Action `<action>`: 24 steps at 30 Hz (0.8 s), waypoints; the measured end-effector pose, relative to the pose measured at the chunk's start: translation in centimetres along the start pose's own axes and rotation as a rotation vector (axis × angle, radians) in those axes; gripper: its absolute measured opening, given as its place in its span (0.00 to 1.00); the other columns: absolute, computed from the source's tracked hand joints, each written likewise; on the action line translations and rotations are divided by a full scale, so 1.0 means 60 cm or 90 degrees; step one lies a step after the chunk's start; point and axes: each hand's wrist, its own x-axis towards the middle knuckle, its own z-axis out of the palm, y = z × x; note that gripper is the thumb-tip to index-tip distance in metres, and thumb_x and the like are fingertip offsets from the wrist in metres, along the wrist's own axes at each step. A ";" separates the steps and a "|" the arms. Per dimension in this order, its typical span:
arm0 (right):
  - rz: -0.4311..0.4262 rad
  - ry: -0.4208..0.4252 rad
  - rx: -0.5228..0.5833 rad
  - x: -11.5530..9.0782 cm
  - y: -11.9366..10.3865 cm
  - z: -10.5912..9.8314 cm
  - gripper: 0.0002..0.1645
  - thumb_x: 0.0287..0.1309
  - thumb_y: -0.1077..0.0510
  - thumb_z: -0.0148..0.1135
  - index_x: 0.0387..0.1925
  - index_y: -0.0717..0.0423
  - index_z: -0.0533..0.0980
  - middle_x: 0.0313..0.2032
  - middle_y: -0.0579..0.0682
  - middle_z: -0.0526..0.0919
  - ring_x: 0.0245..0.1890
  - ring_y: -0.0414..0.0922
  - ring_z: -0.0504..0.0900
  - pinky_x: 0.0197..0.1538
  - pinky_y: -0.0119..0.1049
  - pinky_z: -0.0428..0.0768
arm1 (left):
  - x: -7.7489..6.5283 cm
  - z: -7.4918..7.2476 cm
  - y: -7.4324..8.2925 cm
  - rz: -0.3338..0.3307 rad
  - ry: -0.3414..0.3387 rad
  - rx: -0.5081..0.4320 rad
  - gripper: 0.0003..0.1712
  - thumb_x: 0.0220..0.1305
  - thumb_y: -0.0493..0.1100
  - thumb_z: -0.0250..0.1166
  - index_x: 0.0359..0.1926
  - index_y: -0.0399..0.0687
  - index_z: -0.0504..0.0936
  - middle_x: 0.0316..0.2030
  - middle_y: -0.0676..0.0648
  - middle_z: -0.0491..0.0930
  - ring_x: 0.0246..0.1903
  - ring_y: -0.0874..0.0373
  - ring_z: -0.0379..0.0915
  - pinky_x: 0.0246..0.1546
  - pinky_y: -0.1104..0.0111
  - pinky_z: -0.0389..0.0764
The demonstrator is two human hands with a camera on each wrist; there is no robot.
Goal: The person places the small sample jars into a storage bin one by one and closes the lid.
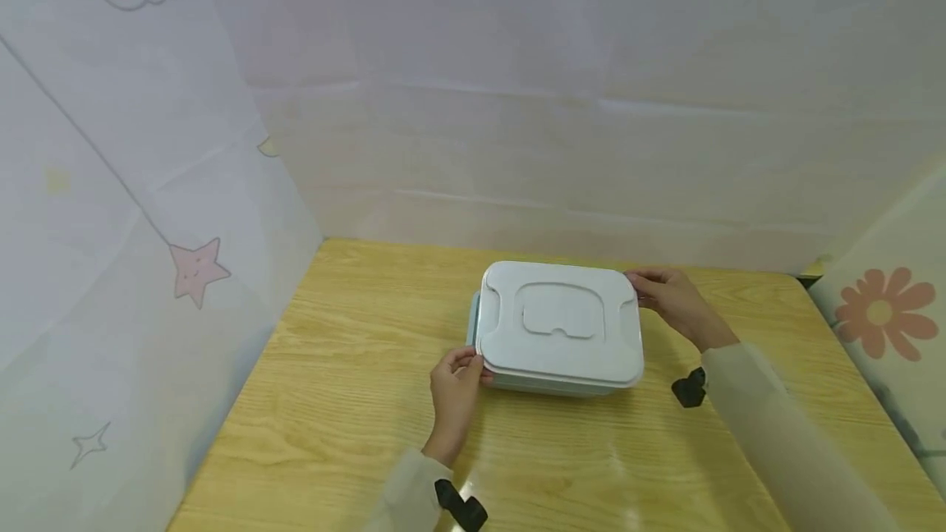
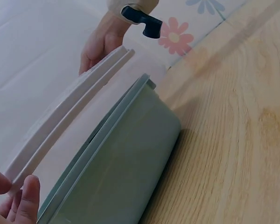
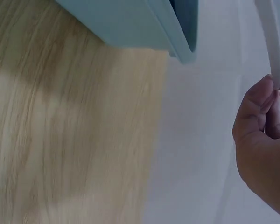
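A white rectangular lid [image 1: 547, 360] with a raised panel in its middle is held above a pale blue-green plastic box [image 2: 126, 158]. In the left wrist view a gap shows between the lid's edge and the box rim. My left hand [image 1: 454, 396] pinches the lid's near left corner between thumb and fingers. At the far right corner my right hand [image 1: 674, 302] pinches the lid's edge, as the right wrist view also shows. The box stands on the table, mostly hidden under the lid in the head view; its inside is out of sight.
The wooden table [image 1: 332, 368] extends around the box. Behind it hangs a pale cloth backdrop [image 1: 473, 146], with a printed star [image 1: 198, 271] at the left and a printed flower [image 1: 883, 313] at the right. Dark camera mounts [image 1: 690, 388] sit on both wrists.
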 end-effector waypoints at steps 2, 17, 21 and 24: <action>0.017 0.005 -0.021 0.008 0.007 0.006 0.19 0.68 0.52 0.52 0.51 0.62 0.73 0.36 0.36 0.81 0.37 0.33 0.80 0.43 0.26 0.80 | 0.003 -0.002 0.001 0.001 0.008 0.012 0.12 0.60 0.27 0.56 0.44 0.23 0.76 0.27 0.43 0.77 0.19 0.64 0.76 0.24 0.72 0.82; 0.078 0.052 -0.062 0.037 0.065 0.037 0.29 0.70 0.54 0.50 0.61 0.74 0.64 0.36 0.36 0.79 0.36 0.30 0.80 0.44 0.26 0.80 | 0.017 -0.026 -0.008 -0.019 0.004 0.093 0.14 0.61 0.30 0.58 0.47 0.27 0.80 0.30 0.42 0.77 0.19 0.61 0.74 0.20 0.66 0.81; 0.098 0.066 -0.077 0.040 0.072 0.042 0.28 0.70 0.55 0.49 0.61 0.74 0.64 0.37 0.38 0.79 0.35 0.29 0.80 0.44 0.26 0.80 | 0.019 -0.032 -0.011 -0.009 0.005 0.143 0.13 0.61 0.32 0.61 0.47 0.32 0.82 0.30 0.42 0.78 0.19 0.60 0.73 0.20 0.66 0.80; 0.100 0.071 -0.088 0.042 0.074 0.048 0.27 0.70 0.56 0.49 0.61 0.73 0.66 0.38 0.41 0.79 0.35 0.29 0.80 0.43 0.26 0.80 | 0.021 -0.037 -0.016 0.014 0.015 0.167 0.13 0.59 0.31 0.62 0.46 0.32 0.83 0.31 0.41 0.79 0.18 0.56 0.74 0.18 0.68 0.79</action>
